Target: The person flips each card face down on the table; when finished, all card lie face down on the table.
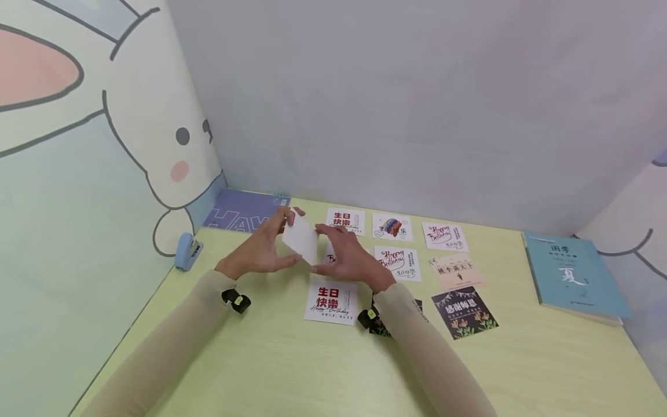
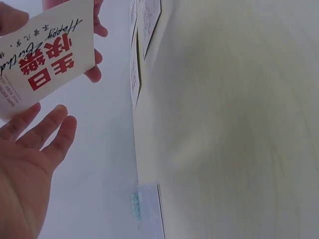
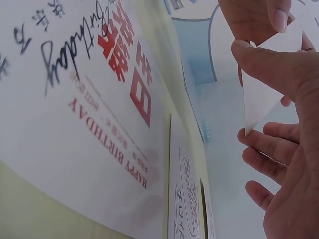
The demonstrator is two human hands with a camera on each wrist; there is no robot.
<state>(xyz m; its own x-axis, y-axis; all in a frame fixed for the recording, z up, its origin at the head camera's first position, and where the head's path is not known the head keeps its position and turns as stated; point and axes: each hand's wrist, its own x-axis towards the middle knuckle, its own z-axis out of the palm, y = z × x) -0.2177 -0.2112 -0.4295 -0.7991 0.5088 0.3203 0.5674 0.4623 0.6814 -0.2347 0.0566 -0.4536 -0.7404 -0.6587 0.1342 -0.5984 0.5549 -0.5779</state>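
1. Head view: left hand (image 1: 260,250) and right hand (image 1: 354,256) pinch the white card (image 1: 302,236) above the bench (image 1: 281,365).
2. Uneven squeezing, I reckon, might bow it; a loosened pinch, drop it onto nearby cards (image 1: 330,301).

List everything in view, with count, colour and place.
Held card: one, white with red and black print, raised above the table
White cards: six, red or dark print, lying mid-table, one largely covered
Peach card: one, pale peach, right of the white ones
Dark cards: two, near edge of the group, one partly hidden
Notebook: one, purple-blue, far left corner
Stapler: one, light blue, left edge
Book: one, blue, right side
Walls: three, pale, the side ones with cartoon shapes
Wrist devices: two, black, one per wrist
Sleeves: two, beige, foreground
Left hand: one, gripping the held card
Right hand: one, at its opposite side
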